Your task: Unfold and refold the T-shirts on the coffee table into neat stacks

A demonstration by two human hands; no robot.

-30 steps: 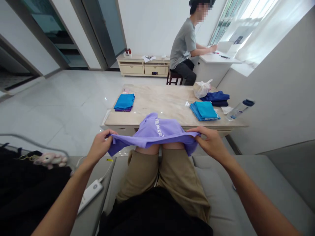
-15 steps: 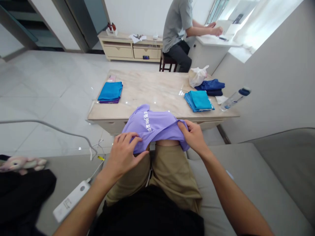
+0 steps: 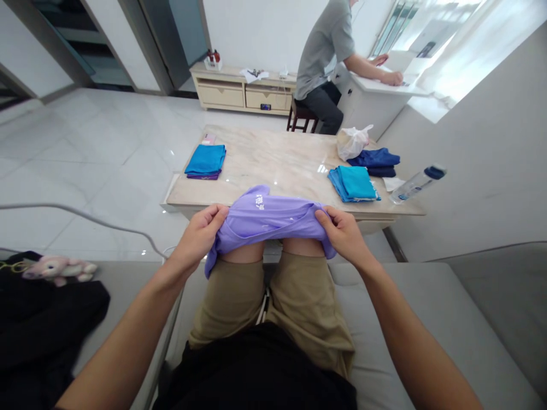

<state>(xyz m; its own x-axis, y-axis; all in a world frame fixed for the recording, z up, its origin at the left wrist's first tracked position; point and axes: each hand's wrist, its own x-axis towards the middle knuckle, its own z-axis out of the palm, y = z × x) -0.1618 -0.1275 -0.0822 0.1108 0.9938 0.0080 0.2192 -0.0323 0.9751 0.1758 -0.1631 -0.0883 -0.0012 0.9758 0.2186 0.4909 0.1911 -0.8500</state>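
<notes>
A purple T-shirt [image 3: 273, 213] with white lettering lies across my knees, its far part reaching toward the table's front edge. My left hand [image 3: 200, 230] pinches the shirt's left side between thumb and fingers. On the other side, my right hand [image 3: 342, 230] grips the right edge. The cloth between the two hands is pulled fairly taut, with a long fold along the near side. One end of the fabric hangs down below my left hand.
On the marble-topped table [image 3: 273, 154] are folded blue cloths [image 3: 205, 160], folded turquoise cloths [image 3: 354, 183], navy cloth [image 3: 378, 162], a plastic bag [image 3: 354, 142] and a leaning clear bottle [image 3: 416, 185]. A person [image 3: 327, 57] sits at a white desk. A plush toy [image 3: 62, 269] lies left on the sofa.
My left hand has moved outward to the left and closed on the shirt, where it was open above it. The cloth is now stretched wider. The view has shifted slightly left.
</notes>
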